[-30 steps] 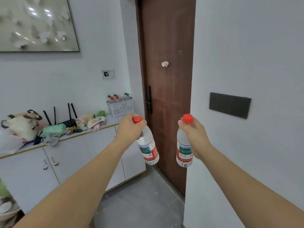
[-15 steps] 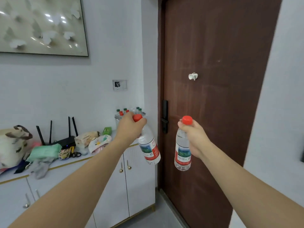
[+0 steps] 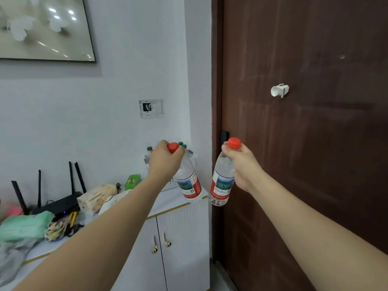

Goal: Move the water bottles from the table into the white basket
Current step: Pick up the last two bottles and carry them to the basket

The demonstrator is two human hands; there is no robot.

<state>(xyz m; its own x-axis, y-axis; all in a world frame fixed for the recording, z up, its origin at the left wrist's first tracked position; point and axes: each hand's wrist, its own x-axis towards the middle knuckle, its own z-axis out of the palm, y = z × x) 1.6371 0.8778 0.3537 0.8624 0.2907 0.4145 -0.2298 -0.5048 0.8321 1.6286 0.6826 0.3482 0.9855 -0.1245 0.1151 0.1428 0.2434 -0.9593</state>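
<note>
Two bottles are hanging by their necks: the left hand [image 3: 164, 164] is curling its fingers around one bottle [image 3: 188, 181], the right hand [image 3: 244, 166] around the other [image 3: 221, 183]. Behind the left hand, the basket [image 3: 192, 158] is already holding bottles, so crowding could be tipping one or catching the rim.

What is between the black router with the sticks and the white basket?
In the head view, a tan crumpled packet and a small green box lie on the counter between the router and the white basket.
</note>
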